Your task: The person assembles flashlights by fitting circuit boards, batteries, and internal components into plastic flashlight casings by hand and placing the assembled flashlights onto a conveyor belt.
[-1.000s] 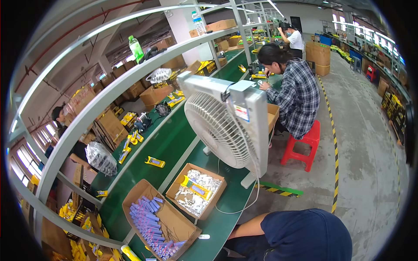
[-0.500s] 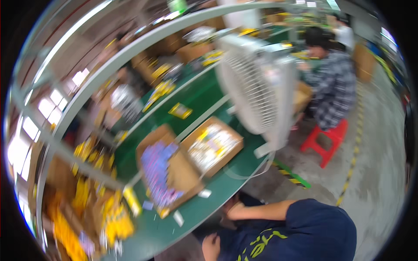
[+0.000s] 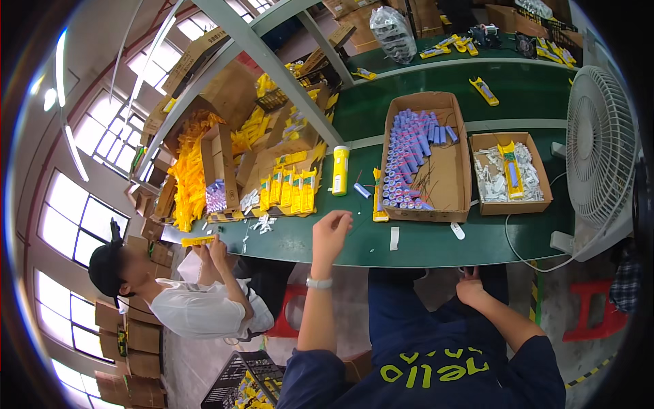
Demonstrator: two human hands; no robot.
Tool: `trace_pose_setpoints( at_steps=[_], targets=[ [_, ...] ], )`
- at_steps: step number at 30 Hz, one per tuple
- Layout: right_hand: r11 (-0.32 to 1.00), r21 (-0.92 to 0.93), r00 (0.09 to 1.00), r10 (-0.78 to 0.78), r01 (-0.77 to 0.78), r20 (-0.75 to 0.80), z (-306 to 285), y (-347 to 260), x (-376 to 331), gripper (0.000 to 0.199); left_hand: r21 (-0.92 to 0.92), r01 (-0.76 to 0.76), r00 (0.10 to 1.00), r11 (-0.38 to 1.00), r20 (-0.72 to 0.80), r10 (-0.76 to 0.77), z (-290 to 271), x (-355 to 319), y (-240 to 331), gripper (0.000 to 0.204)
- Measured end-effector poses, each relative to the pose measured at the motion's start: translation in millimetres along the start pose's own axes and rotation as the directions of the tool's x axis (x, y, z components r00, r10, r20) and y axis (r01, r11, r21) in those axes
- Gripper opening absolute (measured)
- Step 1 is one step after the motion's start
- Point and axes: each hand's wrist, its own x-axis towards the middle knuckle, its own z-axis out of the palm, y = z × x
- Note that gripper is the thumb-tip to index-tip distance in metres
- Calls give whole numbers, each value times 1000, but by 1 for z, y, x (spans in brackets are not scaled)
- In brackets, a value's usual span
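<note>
Above the near edge of the green worktop (image 3: 422, 245) the left hand (image 3: 330, 232) hovers with fingers loosely curled, holding nothing. Just beyond it stands a yellow flashlight (image 3: 340, 170), and a box of purple cells (image 3: 426, 157) sits to its right. Nearer the body, the right hand (image 3: 471, 288) rests below the worktop edge, its grip unclear.

A long open brown cardboard box (image 3: 446, 163) lies on the green table, packed along its left side with purple cylindrical cells (image 3: 409, 160). Just right of it sits a smaller open brown cardboard box (image 3: 541, 178) of white parts with a yellow piece on top. A clear plastic bag (image 3: 395, 31) stands at the far edge, and stacked brown cartons (image 3: 126, 334) rise at lower left.
</note>
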Motion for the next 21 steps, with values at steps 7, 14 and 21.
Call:
trace_pose_setpoints(
  at_steps=[7, 14, 21],
  targets=[
    [951, 126, 876, -310, 283, 369, 25, -5, -6, 30, 29, 44, 978, 999, -206, -37, 17, 39, -55, 16],
    [957, 193, 895, -272, 214, 353, 5, -7, 2, 27, 636, 39, 854, 770, -421, 305, -26, 87, -96, 24],
    [955, 267, 894, -228, 129, 385, -2, -8, 2, 27, 860, 316, 916, 401, -387, 108, -33, 115, -117, 50]
  ],
)
